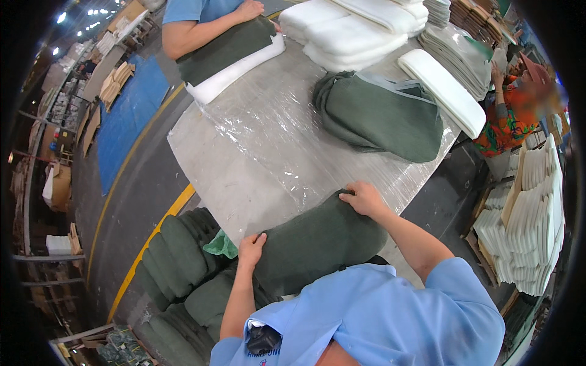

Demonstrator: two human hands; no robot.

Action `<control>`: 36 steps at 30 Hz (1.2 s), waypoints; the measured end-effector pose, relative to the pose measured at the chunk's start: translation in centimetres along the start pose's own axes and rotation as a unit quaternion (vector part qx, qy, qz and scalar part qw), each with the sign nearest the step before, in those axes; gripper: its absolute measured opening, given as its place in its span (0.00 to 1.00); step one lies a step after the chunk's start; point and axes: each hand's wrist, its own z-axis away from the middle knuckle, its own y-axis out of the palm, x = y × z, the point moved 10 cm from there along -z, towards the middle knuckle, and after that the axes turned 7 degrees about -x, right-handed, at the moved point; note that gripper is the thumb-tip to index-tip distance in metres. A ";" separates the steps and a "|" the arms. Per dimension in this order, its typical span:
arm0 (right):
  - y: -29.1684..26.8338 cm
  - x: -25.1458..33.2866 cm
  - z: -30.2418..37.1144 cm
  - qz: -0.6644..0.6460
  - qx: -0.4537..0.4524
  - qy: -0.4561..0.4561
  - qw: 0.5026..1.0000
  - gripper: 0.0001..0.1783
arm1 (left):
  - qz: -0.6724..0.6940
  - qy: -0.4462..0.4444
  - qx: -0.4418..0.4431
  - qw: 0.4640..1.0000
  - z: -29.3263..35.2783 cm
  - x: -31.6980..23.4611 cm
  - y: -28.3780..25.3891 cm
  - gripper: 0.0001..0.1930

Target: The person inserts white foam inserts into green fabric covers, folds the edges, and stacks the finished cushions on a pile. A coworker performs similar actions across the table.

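A dark green fabric-covered cushion (317,241) lies across the near edge of the table, close against my body. My left hand (251,249) grips its left end, thumb on top. At its far right corner my right hand (363,200) pinches the fabric, fingers curled over the edge. Farther back on the table sits a loose pile of dark green fabric covers (381,119). Beside that pile a white foam pad (442,91) lies at the table's right edge.
The table (244,165) has clear plastic film over it. White foam pads (354,30) are stacked at the back. A co-worker's arm (201,36) rests over another green cover at far left. Finished-looking green cushions (183,256) are piled at my left; foam pads (525,213) stand right.
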 end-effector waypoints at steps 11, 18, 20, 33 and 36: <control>0.8 -0.4 -0.4 0.033 -0.041 0.050 0.997 0.20 | -0.120 -0.082 -0.060 0.988 0.9 -0.8 -0.1 0.20; -0.6 -0.2 0.3 0.003 -0.051 0.051 0.997 0.21 | -0.104 -0.023 -0.070 0.992 0.8 -2.0 -1.1 0.21; -1.4 -0.6 1.0 -0.028 -0.043 0.060 0.997 0.21 | -0.106 0.001 -0.059 0.993 0.5 -2.6 -1.4 0.22; 5.3 -7.0 16.9 -0.574 -0.101 0.247 0.774 0.14 | -0.298 0.517 -0.111 0.795 -0.9 -40.9 1.0 0.13; 9.6 -7.0 20.7 -0.617 0.007 0.284 0.734 0.16 | -0.227 0.609 -0.104 0.753 3.4 -43.0 7.9 0.15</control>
